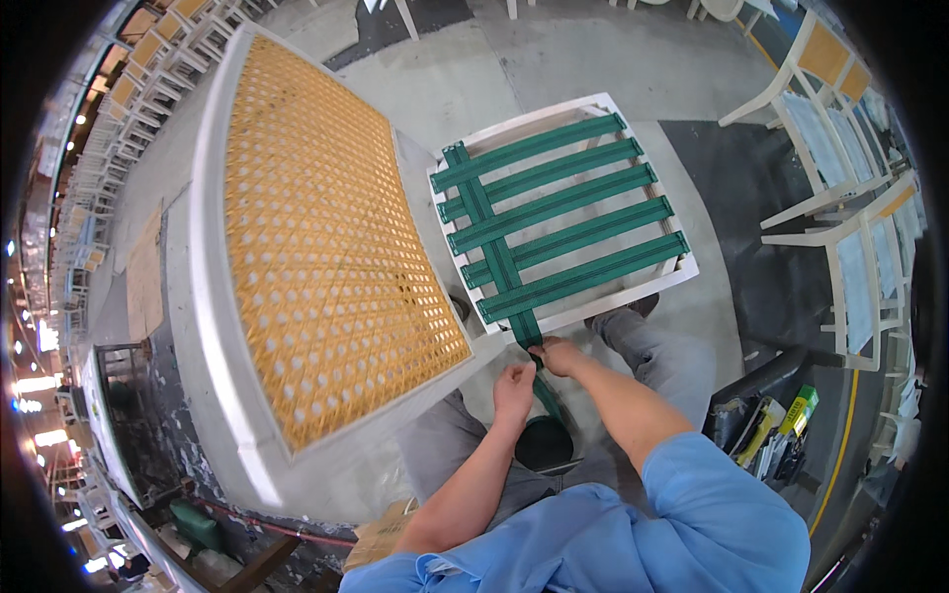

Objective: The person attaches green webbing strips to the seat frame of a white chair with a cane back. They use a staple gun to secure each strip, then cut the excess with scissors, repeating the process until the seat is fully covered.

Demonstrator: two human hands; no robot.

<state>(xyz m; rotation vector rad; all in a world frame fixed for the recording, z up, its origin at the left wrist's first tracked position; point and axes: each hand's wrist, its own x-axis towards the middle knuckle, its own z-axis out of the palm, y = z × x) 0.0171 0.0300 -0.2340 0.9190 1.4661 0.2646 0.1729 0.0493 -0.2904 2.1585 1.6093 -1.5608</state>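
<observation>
In front of me a white chair frame lies with its seat frame [583, 318] facing up and its cane back panel [326, 217] rising on the left. Several green webbing straps [583, 237] run across the seat. One crosswise green webbing strap [502, 262] weaves over and under them and hangs past the near rail. My right hand [561, 357] is closed round that strap just below the rail. Beside it my left hand [514, 392] is closed, fingertips at the strap's edge; what they pinch is hidden. More webbing trails down to a dark green bundle [544, 442] between my legs.
White chairs with cane backs [840, 69] stand at the right, and long rows of chairs [109, 109] line the far left. A black bin [761, 435] with packages and tools sits by my right leg. Brown paper [381, 534] lies at my lower left.
</observation>
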